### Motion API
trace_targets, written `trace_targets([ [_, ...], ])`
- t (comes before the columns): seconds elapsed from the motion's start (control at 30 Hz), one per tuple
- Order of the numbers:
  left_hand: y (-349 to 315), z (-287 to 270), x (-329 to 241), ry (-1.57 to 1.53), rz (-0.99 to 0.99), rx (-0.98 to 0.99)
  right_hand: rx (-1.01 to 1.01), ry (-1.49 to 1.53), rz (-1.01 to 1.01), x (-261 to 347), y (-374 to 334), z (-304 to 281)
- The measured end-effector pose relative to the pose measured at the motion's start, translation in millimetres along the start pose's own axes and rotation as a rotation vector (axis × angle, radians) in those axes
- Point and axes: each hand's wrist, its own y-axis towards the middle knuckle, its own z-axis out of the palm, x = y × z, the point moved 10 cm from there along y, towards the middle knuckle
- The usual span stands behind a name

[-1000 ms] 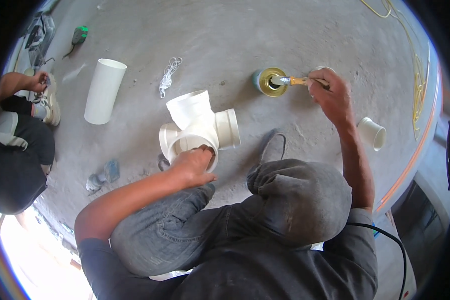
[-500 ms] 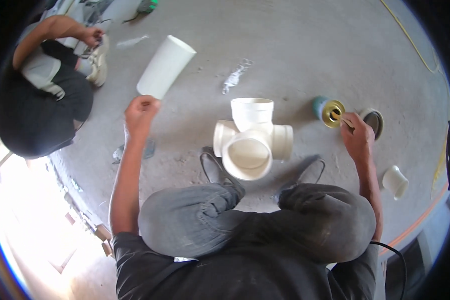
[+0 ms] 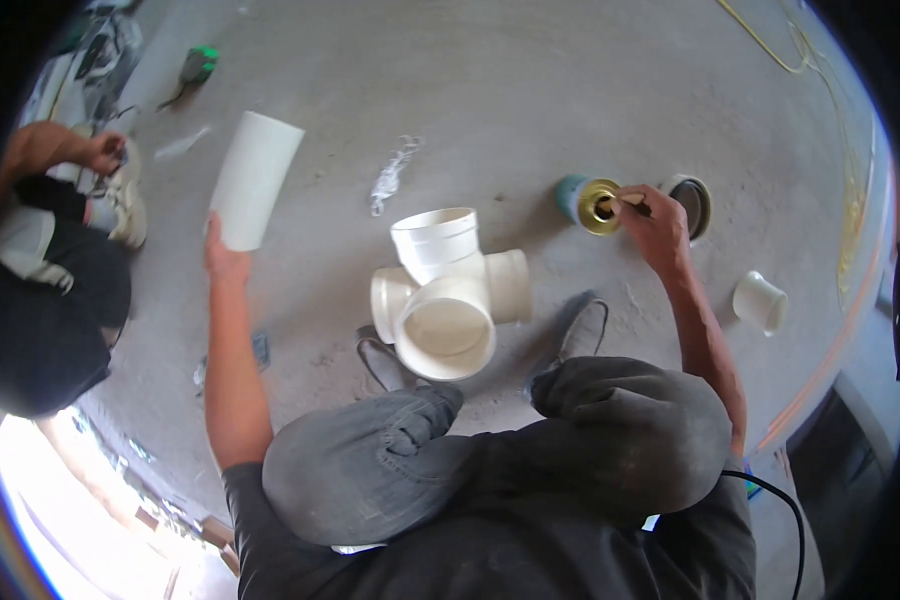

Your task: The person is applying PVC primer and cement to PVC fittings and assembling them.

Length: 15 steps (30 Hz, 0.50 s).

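Observation:
My left hand is closed round the lower end of a white plastic pipe, which tilts up and away from me. My right hand pinches a thin tan stick-like handle whose far end goes into the opening of a blue-green tin can with a gold top. What is on the end inside the can is hidden. Between my feet and the can, a white multi-way pipe fitting rests on the floor, one round mouth facing me and another facing up and away.
Right of the can are a white ring-shaped pipe piece and a short white pipe fitting. A white cord bundle lies beyond the big fitting. A green-black tape measure is far left. Another person crouches at left. Yellow cord runs along the right.
My view has shifted, so the floor things appear farther left. My left hand now grips the pipe's lower end more fully. The handle in my right hand remains in the can.

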Motion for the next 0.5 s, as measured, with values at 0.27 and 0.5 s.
trace_targets([
  [0.27, -89, 175, -42, 0.330, 0.056, 0.307, -0.123, 0.444, 0.182, -37, -13, -47],
  [0.5, -146, 314, 5, 0.609, 0.011, 0.570, -0.213, 0.781, 0.191, -64, -20, -57],
])
